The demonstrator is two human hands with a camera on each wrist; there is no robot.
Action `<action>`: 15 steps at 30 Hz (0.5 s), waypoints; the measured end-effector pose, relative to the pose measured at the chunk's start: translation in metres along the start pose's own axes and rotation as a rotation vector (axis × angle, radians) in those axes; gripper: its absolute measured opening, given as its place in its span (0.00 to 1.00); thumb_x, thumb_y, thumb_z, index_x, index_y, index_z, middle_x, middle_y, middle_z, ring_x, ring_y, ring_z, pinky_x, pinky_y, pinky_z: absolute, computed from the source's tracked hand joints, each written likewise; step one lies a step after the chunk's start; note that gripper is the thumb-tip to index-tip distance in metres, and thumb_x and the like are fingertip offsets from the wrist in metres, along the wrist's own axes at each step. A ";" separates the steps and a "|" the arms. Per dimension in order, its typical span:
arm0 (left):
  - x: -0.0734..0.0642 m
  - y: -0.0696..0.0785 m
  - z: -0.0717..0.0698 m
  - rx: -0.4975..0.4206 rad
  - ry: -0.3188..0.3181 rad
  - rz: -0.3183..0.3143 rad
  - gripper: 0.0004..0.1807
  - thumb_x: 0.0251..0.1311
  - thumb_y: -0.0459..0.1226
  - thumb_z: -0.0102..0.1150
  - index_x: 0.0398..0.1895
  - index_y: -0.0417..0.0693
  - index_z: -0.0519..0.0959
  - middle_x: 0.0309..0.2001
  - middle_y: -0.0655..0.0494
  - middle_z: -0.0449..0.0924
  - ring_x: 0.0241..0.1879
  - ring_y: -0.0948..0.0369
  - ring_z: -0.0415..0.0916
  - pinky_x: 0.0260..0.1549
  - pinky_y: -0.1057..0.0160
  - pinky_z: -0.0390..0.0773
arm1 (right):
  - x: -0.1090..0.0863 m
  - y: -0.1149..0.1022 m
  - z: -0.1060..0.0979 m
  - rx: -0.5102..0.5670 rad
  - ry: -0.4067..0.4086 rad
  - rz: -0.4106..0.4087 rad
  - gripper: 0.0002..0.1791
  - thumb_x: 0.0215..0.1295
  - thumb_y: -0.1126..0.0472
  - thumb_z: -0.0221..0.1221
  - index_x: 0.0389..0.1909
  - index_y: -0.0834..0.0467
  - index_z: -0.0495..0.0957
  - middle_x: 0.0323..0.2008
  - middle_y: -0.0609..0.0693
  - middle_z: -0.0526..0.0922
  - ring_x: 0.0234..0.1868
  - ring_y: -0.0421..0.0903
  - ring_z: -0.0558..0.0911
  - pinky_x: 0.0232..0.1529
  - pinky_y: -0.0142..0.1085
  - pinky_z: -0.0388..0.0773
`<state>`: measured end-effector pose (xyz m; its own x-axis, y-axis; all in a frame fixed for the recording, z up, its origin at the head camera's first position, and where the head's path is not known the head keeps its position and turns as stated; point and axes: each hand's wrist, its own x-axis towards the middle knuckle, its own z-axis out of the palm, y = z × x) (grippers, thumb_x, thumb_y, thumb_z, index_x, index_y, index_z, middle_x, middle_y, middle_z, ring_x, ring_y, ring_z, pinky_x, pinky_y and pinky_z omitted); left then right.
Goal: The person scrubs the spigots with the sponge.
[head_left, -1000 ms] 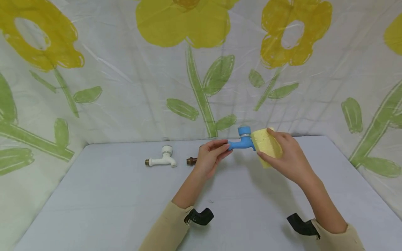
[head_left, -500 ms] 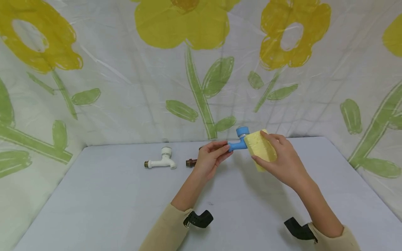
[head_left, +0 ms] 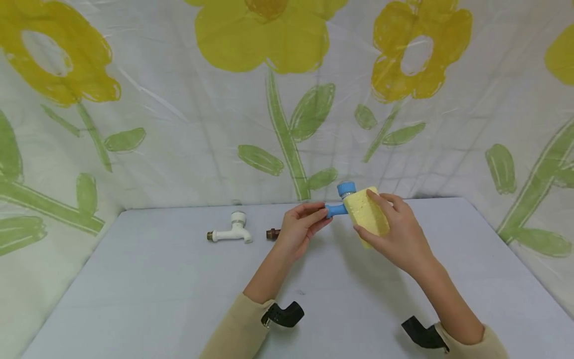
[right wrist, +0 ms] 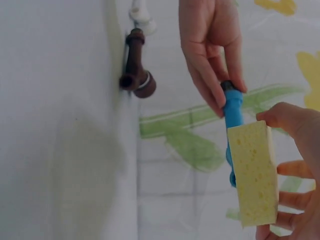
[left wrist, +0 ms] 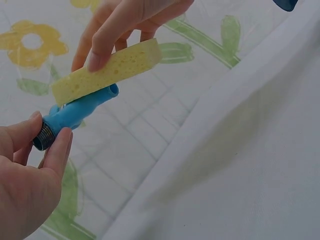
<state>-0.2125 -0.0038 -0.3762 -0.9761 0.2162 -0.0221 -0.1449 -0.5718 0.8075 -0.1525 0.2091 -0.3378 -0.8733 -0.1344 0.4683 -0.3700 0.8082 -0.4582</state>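
Observation:
A blue tap [head_left: 336, 210] is held up off the table, its threaded end pinched between the thumb and fingers of my left hand [head_left: 301, 228]. My right hand [head_left: 402, 233] grips a yellow sponge [head_left: 366, 214] by its edges, thumb on one side and fingers on the other. The sponge lies against the side of the tap and hides its spout in the head view. In the left wrist view the open spout of the blue tap [left wrist: 82, 110] shows just below the sponge [left wrist: 107, 72].
A white tap [head_left: 230, 229] with a brass thread lies on the white table [head_left: 157, 279] to the left. Beside it is a brown tap [right wrist: 134, 65], mostly hidden by my left hand in the head view. A flower-patterned sheet [head_left: 188, 124] hangs behind the table.
My right hand has slid the sponge leftward along the blue tap, from near the spout toward the threaded end. My left hand has stayed in nearly the same place.

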 end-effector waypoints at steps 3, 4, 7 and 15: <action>-0.002 0.000 -0.001 0.008 -0.006 0.002 0.12 0.70 0.17 0.55 0.55 0.21 0.79 0.39 0.52 0.84 0.38 0.62 0.88 0.47 0.62 0.89 | -0.001 -0.004 0.004 0.004 -0.006 -0.029 0.40 0.60 0.57 0.76 0.72 0.62 0.73 0.62 0.67 0.75 0.58 0.67 0.77 0.43 0.59 0.85; -0.003 0.000 -0.002 0.012 -0.008 0.001 0.12 0.70 0.18 0.55 0.54 0.22 0.79 0.39 0.52 0.84 0.38 0.62 0.88 0.47 0.62 0.89 | -0.002 -0.005 0.005 0.004 -0.007 -0.036 0.40 0.60 0.57 0.76 0.72 0.62 0.74 0.62 0.67 0.76 0.58 0.67 0.77 0.42 0.60 0.85; -0.006 0.000 -0.004 0.025 -0.008 -0.010 0.12 0.71 0.18 0.55 0.54 0.22 0.79 0.39 0.52 0.84 0.38 0.62 0.88 0.47 0.62 0.89 | -0.003 -0.007 0.005 -0.006 0.013 -0.033 0.40 0.59 0.56 0.76 0.71 0.62 0.75 0.61 0.67 0.76 0.58 0.67 0.78 0.42 0.60 0.85; -0.012 0.006 -0.010 0.021 0.012 -0.015 0.14 0.71 0.18 0.55 0.58 0.20 0.77 0.40 0.53 0.84 0.37 0.61 0.89 0.47 0.62 0.89 | -0.004 -0.011 0.011 0.014 0.007 -0.004 0.40 0.60 0.56 0.76 0.71 0.62 0.74 0.62 0.67 0.76 0.59 0.67 0.77 0.44 0.58 0.83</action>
<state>-0.2033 -0.0175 -0.3773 -0.9756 0.2155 -0.0415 -0.1568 -0.5521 0.8189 -0.1489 0.1943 -0.3433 -0.8696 -0.1340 0.4752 -0.3782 0.7993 -0.4669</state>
